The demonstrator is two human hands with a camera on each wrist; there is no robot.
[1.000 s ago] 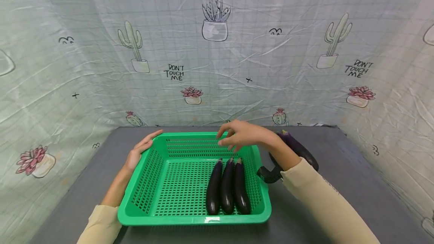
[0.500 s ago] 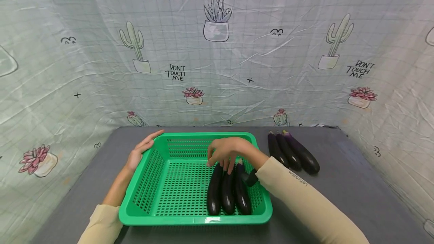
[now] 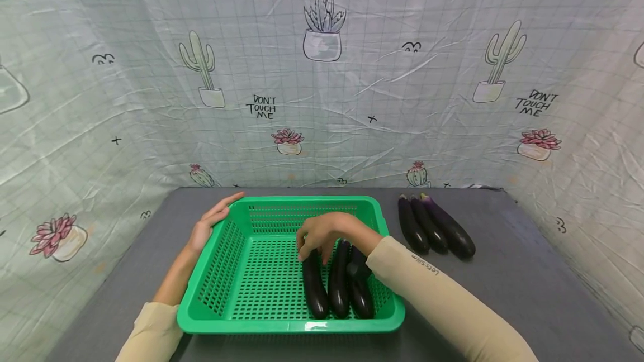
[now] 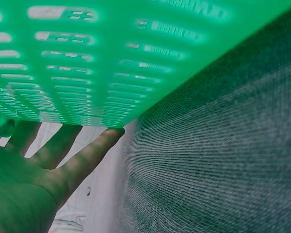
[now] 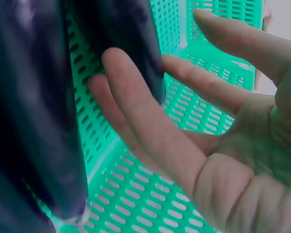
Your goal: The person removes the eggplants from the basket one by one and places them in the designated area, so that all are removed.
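Note:
A green plastic basket (image 3: 289, 327) with slotted walls holds three dark purple eggplants, lying side by side at its right. My right hand (image 3: 322, 233) is over the stem end of the leftmost eggplant (image 3: 315, 289), with fingers on either side of it. In the right wrist view, the fingers (image 5: 150, 121) of this hand are fairly straight and right at the eggplant's end (image 5: 136, 43), thumb apart from it. The middle eggplant (image 3: 339, 289) and right eggplant (image 3: 361, 298) lie beside it. My left hand (image 3: 205, 228) rests along the basket's left rim, fingers extended against the outer wall (image 4: 102, 73).
Three more eggplants (image 3: 432, 228) lie in a group on the grey tabletop (image 3: 508, 272), to the right of the basket. A patterned cloth (image 3: 372, 149) hangs behind and along both sides. A black wrist strap (image 3: 359, 270) on my right arm partly covers the right eggplant.
My right hand has come down and left into the basket from above its back right. The leftmost eggplant's stem end has shifted left, away from the middle one. The left hand stays at the rim.

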